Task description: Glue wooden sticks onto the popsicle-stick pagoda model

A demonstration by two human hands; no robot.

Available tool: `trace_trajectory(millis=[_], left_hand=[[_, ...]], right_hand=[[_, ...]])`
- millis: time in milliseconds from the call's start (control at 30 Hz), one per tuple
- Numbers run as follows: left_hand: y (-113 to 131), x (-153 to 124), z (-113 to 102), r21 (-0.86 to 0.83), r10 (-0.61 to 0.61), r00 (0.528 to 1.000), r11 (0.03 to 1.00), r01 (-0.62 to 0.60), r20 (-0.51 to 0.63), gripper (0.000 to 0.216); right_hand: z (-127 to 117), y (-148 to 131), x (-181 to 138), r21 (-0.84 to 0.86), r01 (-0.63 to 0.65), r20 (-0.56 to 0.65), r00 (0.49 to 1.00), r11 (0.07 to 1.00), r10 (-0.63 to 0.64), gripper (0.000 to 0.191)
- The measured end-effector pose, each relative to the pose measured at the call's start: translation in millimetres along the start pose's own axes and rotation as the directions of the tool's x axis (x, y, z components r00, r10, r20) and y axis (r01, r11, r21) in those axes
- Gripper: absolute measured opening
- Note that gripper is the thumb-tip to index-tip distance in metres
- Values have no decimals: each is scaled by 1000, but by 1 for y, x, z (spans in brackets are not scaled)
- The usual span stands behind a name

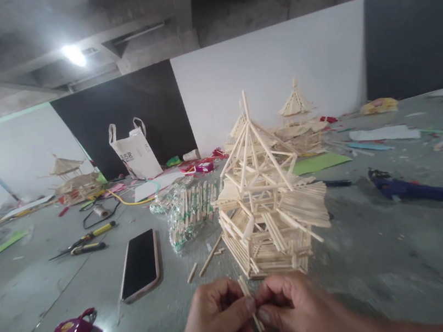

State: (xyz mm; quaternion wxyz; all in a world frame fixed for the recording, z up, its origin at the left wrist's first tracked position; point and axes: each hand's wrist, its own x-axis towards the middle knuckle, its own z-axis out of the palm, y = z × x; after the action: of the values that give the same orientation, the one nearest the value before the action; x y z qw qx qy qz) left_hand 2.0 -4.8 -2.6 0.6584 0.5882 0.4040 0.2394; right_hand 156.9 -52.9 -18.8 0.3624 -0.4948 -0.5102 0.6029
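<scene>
Fingers [248,306] pinch sticks [251,303] before pagoda model [266,198].

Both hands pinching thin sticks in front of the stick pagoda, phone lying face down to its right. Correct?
Not quite. The head view shows the phone lying to the left of the stick pagoda, not right; its dark screen faces up. Left hand and right hand do pinch thin sticks.

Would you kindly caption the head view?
Both hands, left hand and right hand, pinch thin sticks before a stick pagoda.
</scene>
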Motion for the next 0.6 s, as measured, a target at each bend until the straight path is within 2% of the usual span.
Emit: trace_trajectory(millis=[600], left_hand=[[3, 0, 1, 6, -19, 1000, 1000, 19, -1, 34]], right_hand=[[1, -2, -1, 51, 5, 27, 1000, 999, -6, 21]])
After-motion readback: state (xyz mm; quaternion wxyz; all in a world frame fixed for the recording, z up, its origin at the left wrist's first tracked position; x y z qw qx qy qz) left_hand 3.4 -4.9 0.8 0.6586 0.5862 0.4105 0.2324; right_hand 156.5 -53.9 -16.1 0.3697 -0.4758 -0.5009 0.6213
